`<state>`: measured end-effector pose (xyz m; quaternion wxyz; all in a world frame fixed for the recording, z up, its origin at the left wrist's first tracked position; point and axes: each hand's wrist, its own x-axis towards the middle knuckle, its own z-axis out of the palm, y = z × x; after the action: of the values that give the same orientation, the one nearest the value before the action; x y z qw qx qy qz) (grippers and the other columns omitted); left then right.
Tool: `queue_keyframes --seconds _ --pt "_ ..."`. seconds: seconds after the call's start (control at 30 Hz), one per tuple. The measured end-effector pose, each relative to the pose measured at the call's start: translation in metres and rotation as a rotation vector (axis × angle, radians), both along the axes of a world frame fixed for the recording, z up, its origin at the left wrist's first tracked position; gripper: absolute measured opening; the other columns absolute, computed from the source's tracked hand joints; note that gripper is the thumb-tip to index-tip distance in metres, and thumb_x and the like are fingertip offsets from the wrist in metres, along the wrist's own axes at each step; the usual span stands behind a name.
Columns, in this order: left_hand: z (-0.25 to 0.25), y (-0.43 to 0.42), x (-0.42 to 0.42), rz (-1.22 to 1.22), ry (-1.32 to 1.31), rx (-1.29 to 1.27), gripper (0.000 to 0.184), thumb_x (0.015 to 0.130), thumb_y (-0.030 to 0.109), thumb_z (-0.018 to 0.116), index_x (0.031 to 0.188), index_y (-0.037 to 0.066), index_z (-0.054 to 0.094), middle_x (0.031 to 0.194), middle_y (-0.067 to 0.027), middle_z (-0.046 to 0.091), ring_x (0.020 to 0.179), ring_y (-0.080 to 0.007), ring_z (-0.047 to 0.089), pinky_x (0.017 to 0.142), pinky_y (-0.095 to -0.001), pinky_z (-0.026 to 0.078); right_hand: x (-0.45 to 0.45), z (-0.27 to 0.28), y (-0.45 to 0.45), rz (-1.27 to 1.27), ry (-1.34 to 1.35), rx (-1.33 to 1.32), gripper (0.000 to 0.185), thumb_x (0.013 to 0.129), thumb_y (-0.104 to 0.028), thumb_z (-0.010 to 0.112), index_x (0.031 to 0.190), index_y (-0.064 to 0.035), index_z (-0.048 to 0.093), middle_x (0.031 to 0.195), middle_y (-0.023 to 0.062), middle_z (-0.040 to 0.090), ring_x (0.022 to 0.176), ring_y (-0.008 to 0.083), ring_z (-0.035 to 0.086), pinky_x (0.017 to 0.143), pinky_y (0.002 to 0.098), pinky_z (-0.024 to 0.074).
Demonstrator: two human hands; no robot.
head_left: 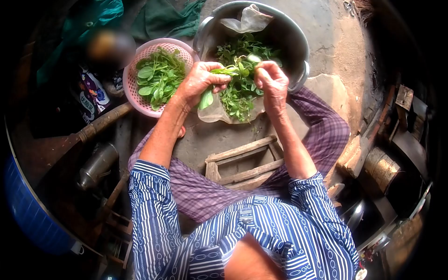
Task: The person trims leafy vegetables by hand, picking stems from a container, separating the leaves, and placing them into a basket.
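My left hand (205, 83) is closed around a small bunch of leafy greens (225, 71), its stems and leaves pointing right and one broad leaf hanging below. Close by on the right, my right hand (273, 83) pinches thumb and finger together beside the leafy end. A pale, blurred bit shows at its fingertips, too smeared to name. Beneath both hands, more loose greens (238, 100) lie on a clear plastic bag (217, 115) that reaches into a large grey tub (298, 51). Left of my left hand, a pink perforated basket (132, 95) contains picked leaves (158, 74).
A low wooden frame (240, 149) stands between my legs. Dark green cloth (165, 18) lies behind the basket. Wood pieces (380, 165) are piled at right. A dark metal cylinder (99, 163) and a blue container (32, 205) are at left.
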<state>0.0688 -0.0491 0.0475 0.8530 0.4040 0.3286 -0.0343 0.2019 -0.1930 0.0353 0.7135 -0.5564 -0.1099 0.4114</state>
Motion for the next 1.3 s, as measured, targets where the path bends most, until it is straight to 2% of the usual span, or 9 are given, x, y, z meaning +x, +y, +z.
queue_keyframes --seconds 0.1,0.23,0.47,0.8,0.97,1.03,1.1,1.23,1.3 --pt "0.002 -0.004 0.001 0.0 0.016 0.019 0.011 0.075 0.002 0.063 0.084 -0.002 0.059 0.068 -0.0033 0.058 0.056 -0.0068 0.052 0.049 -0.0175 0.039 0.002 0.008 -0.001 0.027 -0.176 -0.137 0.007 0.079 -0.003 0.061 0.085 -0.002 0.059 0.072 -0.0042 0.055 0.062 0.0023 0.05 0.056 0.0167 0.0416" --pt "0.003 -0.006 0.002 -0.055 0.027 0.057 0.01 0.074 0.001 0.064 0.083 -0.002 0.06 0.067 -0.0036 0.058 0.055 -0.0067 0.052 0.047 -0.0172 0.04 -0.001 0.008 0.004 0.297 -0.657 -0.247 0.011 0.075 -0.007 0.066 0.084 -0.0021 0.06 0.072 0.0014 0.06 0.064 0.0049 0.054 0.059 0.0197 0.0456" --pt "0.007 -0.006 0.002 -0.069 0.015 0.055 0.012 0.075 0.002 0.064 0.085 -0.003 0.06 0.067 -0.0031 0.058 0.055 -0.0065 0.052 0.048 -0.0175 0.041 -0.002 0.004 0.003 0.325 -0.424 -0.272 0.013 0.073 -0.006 0.066 0.084 -0.0014 0.06 0.073 0.0011 0.061 0.065 0.0045 0.055 0.06 0.0202 0.0468" --pt "0.002 -0.007 0.001 -0.099 -0.015 0.036 0.011 0.075 0.005 0.065 0.083 0.001 0.059 0.064 -0.0001 0.054 0.052 -0.0044 0.047 0.046 -0.0167 0.035 -0.007 0.001 0.002 0.31 -0.412 -0.279 0.015 0.072 -0.007 0.065 0.085 -0.0012 0.061 0.069 -0.0021 0.057 0.059 0.0028 0.046 0.054 0.0188 0.0408" --pt "0.009 -0.004 -0.001 -0.119 0.014 0.001 0.011 0.075 0.006 0.066 0.082 0.005 0.058 0.062 0.0035 0.05 0.051 -0.0029 0.044 0.046 -0.0157 0.033 -0.001 0.003 0.0 0.419 -0.181 -0.234 0.011 0.076 -0.009 0.061 0.084 -0.0012 0.061 0.069 -0.0053 0.055 0.061 0.0021 0.045 0.055 0.0178 0.0383" --pt "0.009 0.0 -0.004 -0.163 0.019 -0.054 0.017 0.076 0.012 0.066 0.09 0.006 0.058 0.075 0.0034 0.056 0.063 -0.0025 0.049 0.058 -0.0162 0.04 0.006 0.0 -0.004 0.48 -0.079 -0.21 0.011 0.076 -0.01 0.06 0.083 -0.001 0.061 0.07 -0.0056 0.055 0.063 0.002 0.046 0.057 0.0178 0.0383" --pt "0.006 0.0 -0.004 -0.204 0.024 -0.071 0.017 0.077 0.013 0.066 0.09 0.006 0.058 0.074 0.0038 0.056 0.063 -0.0025 0.049 0.058 -0.0161 0.039 0.011 0.0 -0.006 0.593 0.041 -0.178 0.013 0.077 -0.011 0.058 0.084 -0.0002 0.062 0.073 -0.0055 0.055 0.067 0.0026 0.047 0.063 0.0186 0.039" --pt "0.009 0.0 -0.003 -0.307 0.048 -0.077 0.016 0.079 0.017 0.065 0.089 0.007 0.058 0.073 0.0052 0.054 0.061 -0.0021 0.047 0.056 -0.0161 0.037 0.011 -0.008 -0.007 0.64 0.013 -0.195 0.013 0.076 -0.01 0.058 0.083 0.0001 0.062 0.075 -0.0046 0.057 0.068 0.0041 0.049 0.065 0.0202 0.0405" --pt "0.007 -0.002 -0.004 -0.296 0.061 -0.049 0.015 0.078 0.017 0.065 0.087 0.007 0.057 0.073 0.0052 0.054 0.061 -0.0019 0.047 0.056 -0.0161 0.037 0.013 -0.006 -0.005 0.76 -0.177 -0.296 0.016 0.074 -0.011 0.057 0.083 0.0009 0.062 0.074 -0.0013 0.058 0.068 0.0066 0.05 0.063 0.0228 0.0419"
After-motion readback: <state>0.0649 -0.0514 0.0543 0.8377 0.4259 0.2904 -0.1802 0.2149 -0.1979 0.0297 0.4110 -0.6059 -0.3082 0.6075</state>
